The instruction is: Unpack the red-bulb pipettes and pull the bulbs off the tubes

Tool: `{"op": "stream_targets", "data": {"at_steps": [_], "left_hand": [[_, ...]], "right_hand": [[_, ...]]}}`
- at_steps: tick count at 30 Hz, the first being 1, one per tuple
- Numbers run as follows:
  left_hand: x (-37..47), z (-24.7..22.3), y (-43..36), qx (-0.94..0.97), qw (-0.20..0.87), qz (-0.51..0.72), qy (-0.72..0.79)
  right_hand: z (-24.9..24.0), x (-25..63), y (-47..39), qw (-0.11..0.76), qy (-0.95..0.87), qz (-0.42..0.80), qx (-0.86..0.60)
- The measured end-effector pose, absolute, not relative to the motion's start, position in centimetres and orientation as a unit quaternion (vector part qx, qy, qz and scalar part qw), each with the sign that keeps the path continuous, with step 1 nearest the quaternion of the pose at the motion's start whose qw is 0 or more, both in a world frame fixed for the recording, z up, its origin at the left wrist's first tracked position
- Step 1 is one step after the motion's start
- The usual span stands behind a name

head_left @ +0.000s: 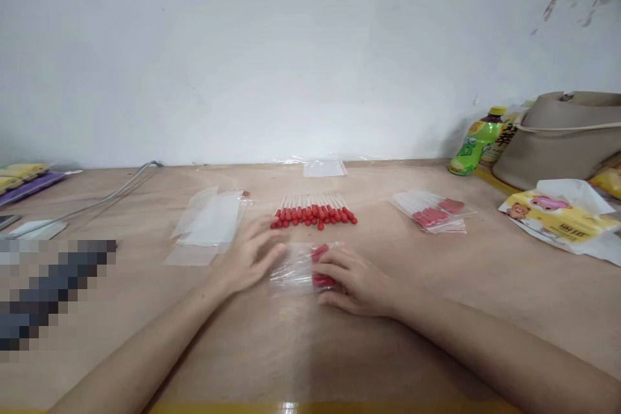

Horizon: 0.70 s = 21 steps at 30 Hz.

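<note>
Resting across the red end of a clear bag (291,275), here's the right hand (361,281) in the head view, perhaps to steady the slippery film; whether it pinches, one can't tell. The left hand (252,255) is loose and holds nothing, beside the bag, which lies between both hands. Red-tipped sticks (315,213) sit just beyond, bunched heads nearest, probably for easy reach.

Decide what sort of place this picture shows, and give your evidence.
Probably a small hand-packing workspace: loose red-tipped sticks, a pile of clear bags and filled packets share one wooden table.
</note>
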<state>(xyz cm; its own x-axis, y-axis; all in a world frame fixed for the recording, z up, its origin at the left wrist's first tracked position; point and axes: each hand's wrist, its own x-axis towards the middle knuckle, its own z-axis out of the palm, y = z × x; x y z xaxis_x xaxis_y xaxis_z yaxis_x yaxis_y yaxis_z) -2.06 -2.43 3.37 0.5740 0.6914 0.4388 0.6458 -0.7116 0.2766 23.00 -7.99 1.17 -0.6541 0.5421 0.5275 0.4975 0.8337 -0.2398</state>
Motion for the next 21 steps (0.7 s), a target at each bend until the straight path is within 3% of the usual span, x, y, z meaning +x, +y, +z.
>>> {"op": "stream_targets", "data": {"at_steps": [4,8,14,21], "left_hand": [[0.8,2.5,-4.4,0.922,0.151,0.199,0.295],[1.4,2.1,-4.6,0.939,0.179,0.152,0.250],[1.1,2.2,-4.4,0.930,0.169,0.159,0.286],[2.8,2.9,-3.9,0.921,0.167,0.228,0.266]], "right_hand": [[1.7,25.3,-7.4,0.329,-0.845,0.104,-0.409],[1.0,26.8,-6.4,0.316,-0.771,0.106,-0.542],[0.2,26.3,-6.1,0.328,-0.804,0.156,-0.471],[-0.3,25.7,-6.3,0.368,-0.819,0.098,-0.428]]}}
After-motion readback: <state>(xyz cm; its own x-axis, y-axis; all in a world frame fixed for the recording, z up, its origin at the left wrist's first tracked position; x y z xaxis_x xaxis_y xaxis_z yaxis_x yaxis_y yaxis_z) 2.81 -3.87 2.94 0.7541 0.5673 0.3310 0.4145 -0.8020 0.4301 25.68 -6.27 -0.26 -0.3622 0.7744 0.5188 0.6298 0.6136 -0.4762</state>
